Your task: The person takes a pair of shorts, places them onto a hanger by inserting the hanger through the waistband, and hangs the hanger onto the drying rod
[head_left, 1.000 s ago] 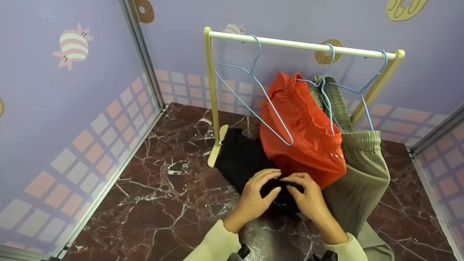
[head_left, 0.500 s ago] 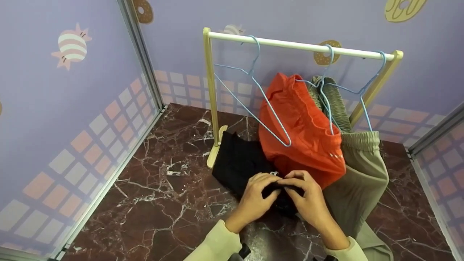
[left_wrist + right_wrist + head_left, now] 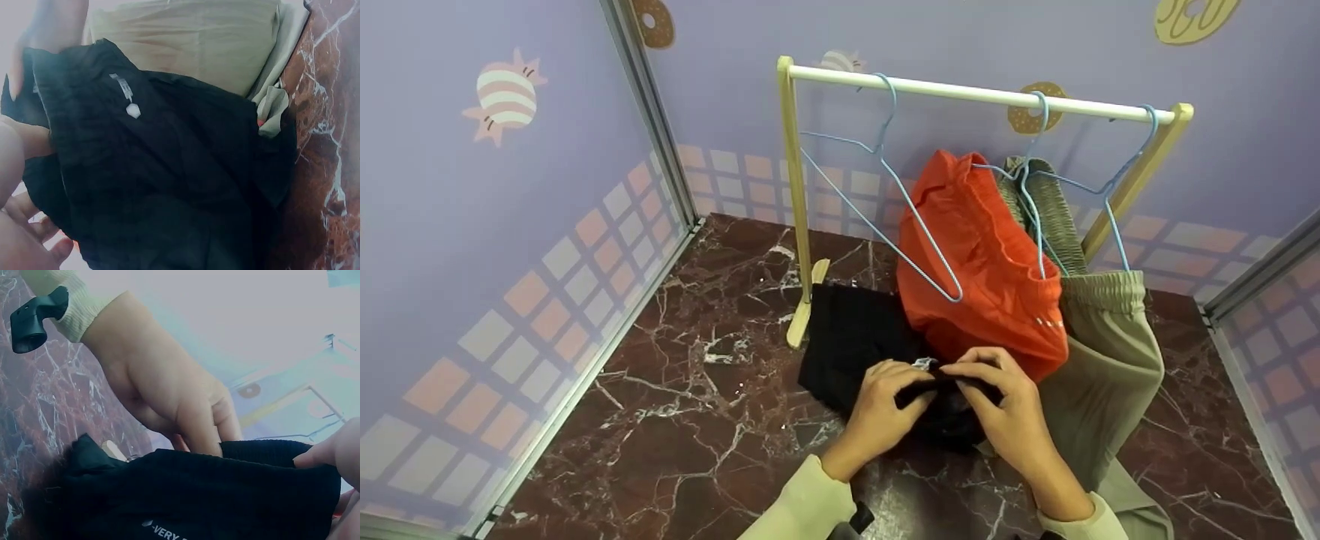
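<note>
Black shorts (image 3: 855, 337) lie partly on the marbled surface in front of the rack, their near end raised between both hands. My left hand (image 3: 885, 409) pinches the gathered elastic waistband from the left. My right hand (image 3: 1009, 409) grips the same waistband on the right, thumb below and fingers above. In the left wrist view, white lettering and a small white mark show on the black shorts (image 3: 169, 169). The right wrist view shows the waistband edge stretched between the two hands and white print on the black shorts (image 3: 225, 495).
A wooden rack (image 3: 982, 91) stands behind, carrying blue hangers. One hanger (image 3: 919, 217) at left is bare. Orange shorts (image 3: 975, 270) hang in the middle, khaki pants (image 3: 1110, 360) at right, trailing onto the marbled surface (image 3: 682, 420). Patterned walls (image 3: 562, 187) enclose the space.
The far end of the black shorts has drawn back toward me, away from the rack. Both hands keep hold of the waistband; the right hand has shifted slightly right.
</note>
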The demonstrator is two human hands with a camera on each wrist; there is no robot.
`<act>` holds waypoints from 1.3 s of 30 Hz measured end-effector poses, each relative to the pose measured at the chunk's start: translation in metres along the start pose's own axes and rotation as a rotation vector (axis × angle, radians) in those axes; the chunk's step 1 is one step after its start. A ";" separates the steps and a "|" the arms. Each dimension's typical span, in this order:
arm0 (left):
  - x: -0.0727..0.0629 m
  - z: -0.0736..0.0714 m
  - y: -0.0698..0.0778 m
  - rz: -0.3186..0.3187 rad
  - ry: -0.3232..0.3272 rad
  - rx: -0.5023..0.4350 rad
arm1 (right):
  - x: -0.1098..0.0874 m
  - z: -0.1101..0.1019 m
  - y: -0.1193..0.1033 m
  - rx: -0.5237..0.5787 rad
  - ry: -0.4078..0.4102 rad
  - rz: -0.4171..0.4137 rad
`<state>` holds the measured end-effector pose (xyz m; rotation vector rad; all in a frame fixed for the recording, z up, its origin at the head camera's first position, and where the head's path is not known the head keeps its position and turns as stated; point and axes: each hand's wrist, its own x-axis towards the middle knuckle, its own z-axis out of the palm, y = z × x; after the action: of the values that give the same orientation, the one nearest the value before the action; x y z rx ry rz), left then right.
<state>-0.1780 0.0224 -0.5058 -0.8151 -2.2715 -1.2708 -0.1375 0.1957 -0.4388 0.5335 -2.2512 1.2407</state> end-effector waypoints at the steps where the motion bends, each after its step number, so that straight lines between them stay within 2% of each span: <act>1: 0.000 0.000 0.000 -0.003 0.006 0.008 | 0.000 -0.001 0.000 0.005 0.006 -0.007; 8: 0.000 -0.003 -0.002 -0.010 0.024 0.052 | 0.002 -0.008 0.001 0.043 0.033 0.005; 18: 0.000 -0.009 -0.007 -0.006 0.011 0.112 | 0.005 -0.017 -0.002 0.081 0.057 0.008; 25: -0.001 -0.015 -0.010 -0.052 -0.018 0.111 | 0.006 -0.023 -0.006 0.147 0.052 0.020; 29: -0.001 -0.019 -0.013 -0.055 -0.016 0.156 | 0.007 -0.026 -0.009 0.159 0.062 0.024; 34: -0.003 -0.025 -0.018 -0.074 -0.018 0.220 | 0.009 -0.032 -0.009 0.165 0.100 -0.013; 39: -0.005 -0.032 -0.021 -0.112 -0.062 0.182 | 0.010 -0.036 -0.008 0.159 0.124 -0.017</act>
<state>-0.1862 -0.0152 -0.5056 -0.6797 -2.4701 -1.0788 -0.1317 0.2211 -0.4113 0.5182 -2.0536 1.4123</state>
